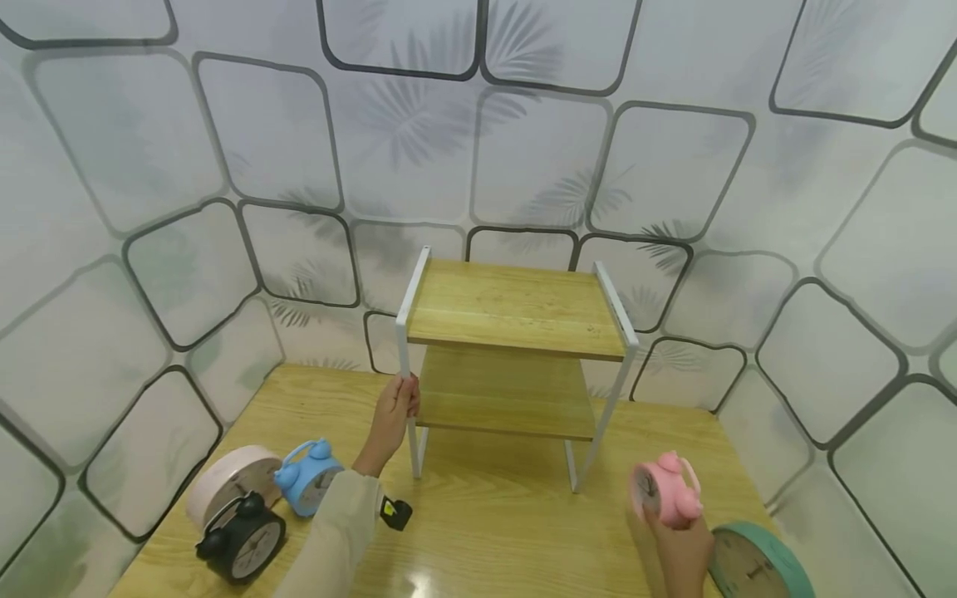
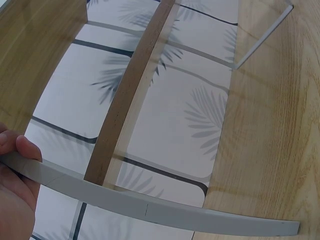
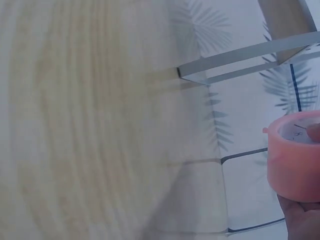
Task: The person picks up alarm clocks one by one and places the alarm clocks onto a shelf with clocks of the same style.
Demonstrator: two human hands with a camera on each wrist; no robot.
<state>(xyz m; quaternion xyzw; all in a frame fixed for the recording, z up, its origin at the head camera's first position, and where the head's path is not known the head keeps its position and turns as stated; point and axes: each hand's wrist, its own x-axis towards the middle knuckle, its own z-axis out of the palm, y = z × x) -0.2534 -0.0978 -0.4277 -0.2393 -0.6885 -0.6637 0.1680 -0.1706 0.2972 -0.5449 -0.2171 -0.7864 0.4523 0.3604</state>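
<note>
A two-tier shelf with wooden boards (image 1: 516, 311) and a white metal frame stands at the middle of the table. My left hand (image 1: 394, 405) grips its left front leg (image 2: 145, 204), just under the top board. A pink twin-bell alarm clock (image 1: 665, 492) is in my right hand (image 1: 676, 544), to the right of the shelf and apart from it. Fingers hold the clock around its body, with a thumb over the dial in the right wrist view (image 3: 295, 165). Both shelf boards bear nothing.
On the left of the wooden table (image 1: 478, 531) stand a blue alarm clock (image 1: 302, 482), a black alarm clock (image 1: 242, 544) and a pale pink round clock (image 1: 232, 477). A green round clock (image 1: 777, 556) lies at the front right. Patterned walls (image 1: 419, 149) enclose the table's back and sides.
</note>
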